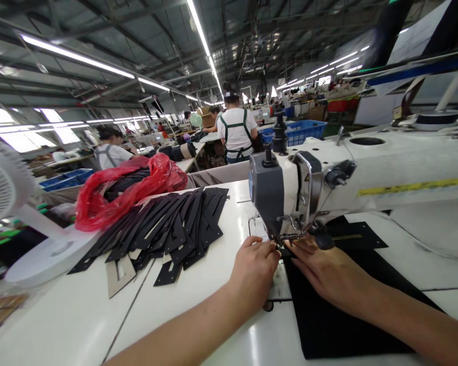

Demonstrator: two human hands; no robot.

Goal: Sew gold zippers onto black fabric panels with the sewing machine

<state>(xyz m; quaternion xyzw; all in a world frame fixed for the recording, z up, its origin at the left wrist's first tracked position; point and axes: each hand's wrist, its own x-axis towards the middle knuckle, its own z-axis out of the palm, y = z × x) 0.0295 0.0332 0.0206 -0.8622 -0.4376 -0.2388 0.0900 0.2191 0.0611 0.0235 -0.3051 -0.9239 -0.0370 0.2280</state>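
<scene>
A sewing machine (284, 188) stands over the work, its presser foot and needle area just beyond my fingertips. My left hand (255, 272) is closed, fingers curled together at the left of the needle; what they pinch is hidden. On the right, my right hand (328, 277) lies with fingers stretched out on a large black fabric panel (328, 330), close to the presser foot. Behind that hand, a black piece with a slot (370, 235) rests on the panel's far part and runs toward the needle.
Left of the machine, many slotted black strips (183, 223) are heaped on the white table (198, 325). Beyond them lie a red plastic bag (99, 203) and a white fan (41, 239). Blue crates (301, 131) and several people at work are farther back.
</scene>
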